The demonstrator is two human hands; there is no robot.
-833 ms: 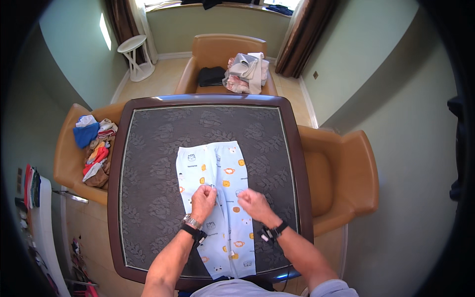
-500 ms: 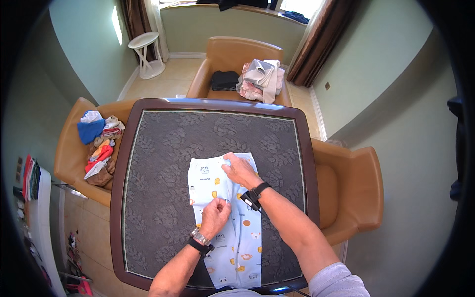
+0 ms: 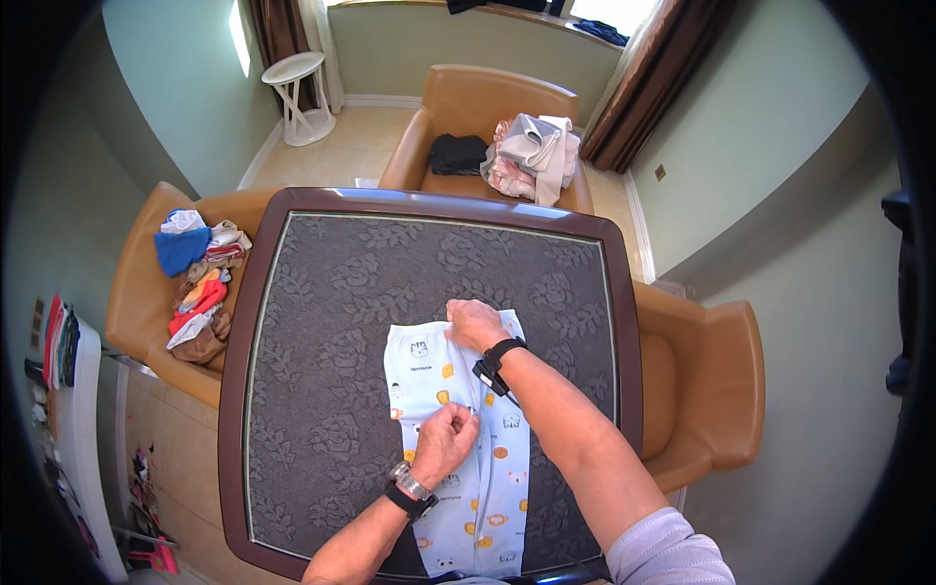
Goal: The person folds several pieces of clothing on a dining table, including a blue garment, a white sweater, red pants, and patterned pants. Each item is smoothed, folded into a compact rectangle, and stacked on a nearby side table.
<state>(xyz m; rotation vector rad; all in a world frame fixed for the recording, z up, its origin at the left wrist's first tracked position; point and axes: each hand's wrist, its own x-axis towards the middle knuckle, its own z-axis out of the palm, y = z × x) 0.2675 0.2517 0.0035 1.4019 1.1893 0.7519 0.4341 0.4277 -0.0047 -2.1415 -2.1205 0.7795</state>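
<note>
A pair of light blue child's pants [image 3: 492,497] printed with cartoon animals lies lengthwise on the table, waistband at the far end and legs toward me. At the middle of the waistband, my right hand [image 3: 475,324] is closed on the fabric, its fingertips mostly hidden under the hand. Closer to me, the fingers of my left hand [image 3: 447,439] pinch the cloth along the centre, around where the legs part. A lengthwise crease runs between my hands. The near end of the legs reaches the table's front edge, by my body.
The dark patterned table [image 3: 322,390] has a raised brown rim. A tan chair on the left carries a heap of mixed clothes [image 3: 200,283]. Across the table, another chair holds folded pale garments [image 3: 531,156] and a black one [image 3: 458,154]. A third tan chair [image 3: 707,390] stands at right.
My right hand has shifted slightly left and farther along the waistband, and its fingers have drawn together. My left hand keeps its pinch on the pants. The whole view has shifted slightly.
</note>
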